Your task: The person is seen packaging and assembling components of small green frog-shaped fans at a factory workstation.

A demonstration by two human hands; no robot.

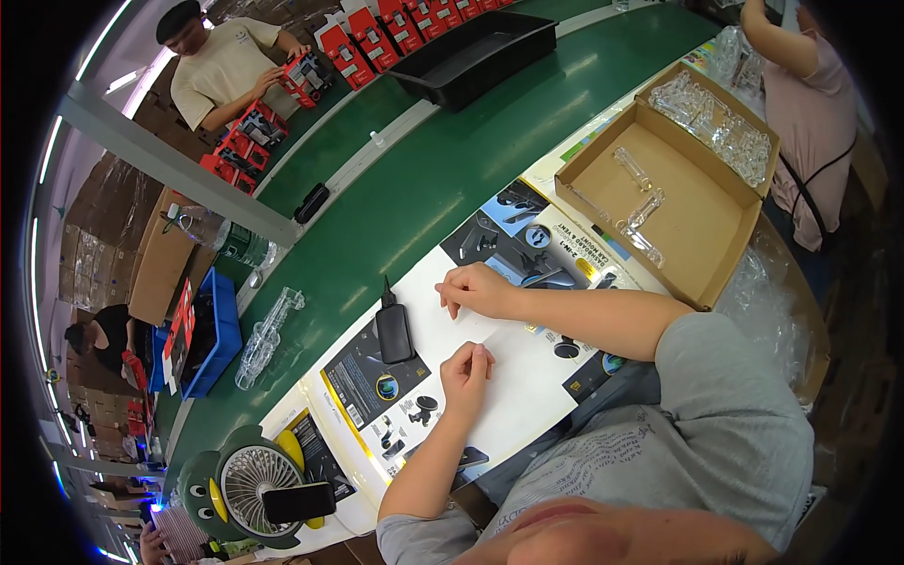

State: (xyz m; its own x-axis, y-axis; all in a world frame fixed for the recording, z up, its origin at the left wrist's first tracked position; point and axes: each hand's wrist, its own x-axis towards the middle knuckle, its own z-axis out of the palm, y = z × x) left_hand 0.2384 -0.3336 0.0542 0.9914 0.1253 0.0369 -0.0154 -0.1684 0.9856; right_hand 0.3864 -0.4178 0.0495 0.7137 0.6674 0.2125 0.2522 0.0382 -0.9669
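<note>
Left hand (pixel 466 379) and right hand (pixel 478 290) are sitting apart over printed sheets (pixel 516 379), fingers curled; cannot tell whether they are hiding anything small. Black nozzle bottle (pixel 395 333) is lying just beyond, untouched. Clear plastic pieces (pixel 632 169) are lying loose in open carton (pixel 720 240), more heaping (pixel 711 127) at its far side. Estimate: work is standing between pieces, many remaining, none showing clearly as finished.

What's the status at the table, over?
Left hand, right hand: curled, no held item visible. Black nozzled bottle: on printed sheet, untouched. Nothing visible between bottle and hands.
</note>
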